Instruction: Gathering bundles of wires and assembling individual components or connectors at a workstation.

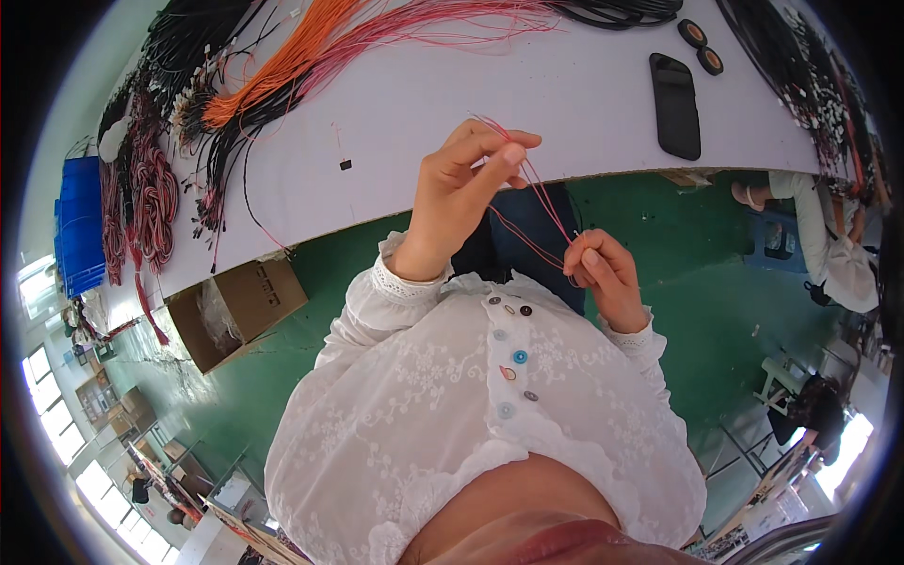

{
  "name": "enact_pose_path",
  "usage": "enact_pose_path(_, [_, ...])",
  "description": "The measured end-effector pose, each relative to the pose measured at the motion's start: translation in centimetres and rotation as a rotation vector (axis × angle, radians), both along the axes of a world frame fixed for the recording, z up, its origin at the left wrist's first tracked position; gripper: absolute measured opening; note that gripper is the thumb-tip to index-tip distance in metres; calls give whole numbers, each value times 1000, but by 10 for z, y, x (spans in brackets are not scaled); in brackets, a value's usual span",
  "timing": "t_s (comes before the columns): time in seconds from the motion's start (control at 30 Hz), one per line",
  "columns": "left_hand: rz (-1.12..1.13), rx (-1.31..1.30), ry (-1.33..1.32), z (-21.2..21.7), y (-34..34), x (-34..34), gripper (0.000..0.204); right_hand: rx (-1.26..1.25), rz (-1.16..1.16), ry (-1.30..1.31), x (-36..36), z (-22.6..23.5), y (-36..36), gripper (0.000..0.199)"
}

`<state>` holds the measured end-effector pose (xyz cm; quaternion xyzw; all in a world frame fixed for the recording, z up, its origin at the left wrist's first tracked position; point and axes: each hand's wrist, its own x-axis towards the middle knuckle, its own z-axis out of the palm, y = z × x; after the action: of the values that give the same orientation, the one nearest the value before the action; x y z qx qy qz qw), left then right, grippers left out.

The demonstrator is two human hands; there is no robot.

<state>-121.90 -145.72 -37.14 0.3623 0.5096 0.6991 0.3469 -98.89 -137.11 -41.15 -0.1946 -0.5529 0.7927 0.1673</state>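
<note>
Thin red wires (543, 196) run between my two hands, just off the near edge of the table. My left hand (466, 184) pinches them between thumb and fingers, and short wire ends stick out above the fingertips. Lower and to the right, my right hand (605, 268) is closed on the other part of the same wires. A loop of wire (516, 230) hangs leftward from the right hand's fingers. Whatever lies inside the right fingertips is too small to make out.
On the white table (414, 94) lie orange wires (297, 52), pink-red wires (405, 26), a black phone (674, 105), two tape rolls (702, 47) and a small black connector (346, 165). A cardboard box (240, 311) stands below left. Another person (838, 254) is at the right.
</note>
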Motion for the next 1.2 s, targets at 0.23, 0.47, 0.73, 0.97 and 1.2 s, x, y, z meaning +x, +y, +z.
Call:
enact_pose_path(0.23, [22, -13, -108, 3, 2, 1, 21, 21, -3, -44, 4, -1, 1, 23])
enact_pose_path(0.47, [53, -42, 393, 9, 1, 11, 8, 415, -367, -6, -42, 40, 19, 21])
enact_pose_path(0.73, [158, -86, 601, 9, -1, 18, 9, 342, -263, 144, -81, 42, 10, 25])
enact_pose_path(0.97, [189, -189, 515, 14, -1, 26, 13, 147, -284, 158, -90, 39, 3, 27])
enact_pose_path(1.2, [163, -216, 281, 12, -4, 22, 17, 131, -359, 208, -98, 31, -1, 26])
